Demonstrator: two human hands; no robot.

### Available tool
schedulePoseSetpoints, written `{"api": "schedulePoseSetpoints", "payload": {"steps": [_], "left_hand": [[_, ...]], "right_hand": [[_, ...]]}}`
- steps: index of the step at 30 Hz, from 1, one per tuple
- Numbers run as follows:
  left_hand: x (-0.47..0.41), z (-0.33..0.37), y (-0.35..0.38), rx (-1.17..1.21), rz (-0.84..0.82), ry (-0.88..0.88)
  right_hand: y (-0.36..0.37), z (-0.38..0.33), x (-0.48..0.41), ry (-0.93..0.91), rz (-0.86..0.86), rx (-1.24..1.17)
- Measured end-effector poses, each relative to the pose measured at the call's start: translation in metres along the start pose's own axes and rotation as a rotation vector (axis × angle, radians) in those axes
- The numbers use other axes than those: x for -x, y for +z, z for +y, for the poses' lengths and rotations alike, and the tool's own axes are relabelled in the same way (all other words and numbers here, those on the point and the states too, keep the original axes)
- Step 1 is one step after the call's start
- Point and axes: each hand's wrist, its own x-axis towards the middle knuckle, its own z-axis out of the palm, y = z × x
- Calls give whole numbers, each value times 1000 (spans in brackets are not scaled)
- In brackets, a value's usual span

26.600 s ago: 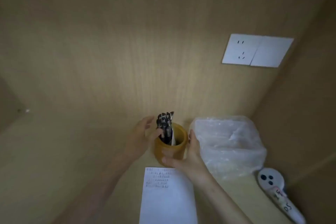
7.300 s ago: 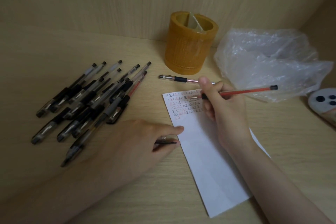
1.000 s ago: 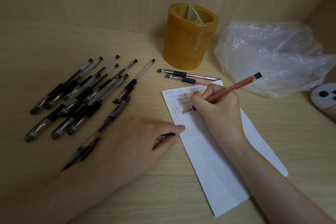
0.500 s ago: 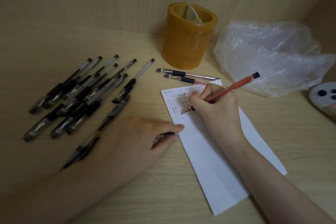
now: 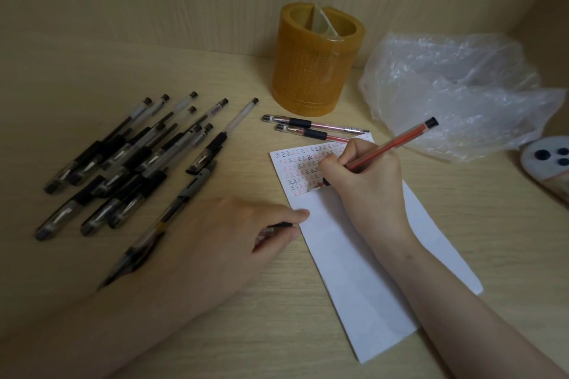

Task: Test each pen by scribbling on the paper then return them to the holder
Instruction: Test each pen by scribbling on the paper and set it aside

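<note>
The tip of the red pen is hidden under the right hand, so where it meets the paper cannot be made out. The right fingers are clamped round its barrel, which slants up to the right with its black end over the plastic bag. The left hand lies on the tabletop at the sheet's left edge. Its fingers are curled, and thumb and forefinger pinch a small dark piece, mostly covered and too small to identify. A long pen runs partly under the left forearm. A white object with dark spots is cut off at the right edge.

Half a second ago both hands sat almost exactly as they do here. Seven seconds ago only one pen lay in front of the holder. Now two pens lie side by side there, touching the paper's top edge, which is covered in rows of small red and black marks.

The amber holder stands upright at the back wall, and only a pale divider shows inside. The pens that stood in it at the start lie in a loose pile of black pens to the left. The bag is crumpled and translucent, and I cannot tell whether anything is inside.
</note>
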Motion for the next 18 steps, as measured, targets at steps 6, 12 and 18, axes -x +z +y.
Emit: {"api": "schedulePoseSetpoints", "payload": {"steps": [6, 12, 18], "left_hand": [[1, 1, -1, -7, -14, 18], [1, 2, -3, -27, -35, 4], [1, 1, -6, 1, 18, -57]], "right_hand": [[-1, 0, 1, -13, 2, -4], [-6, 2, -6, 70, 38, -180], [-18, -10, -9, 80, -63, -469]]}}
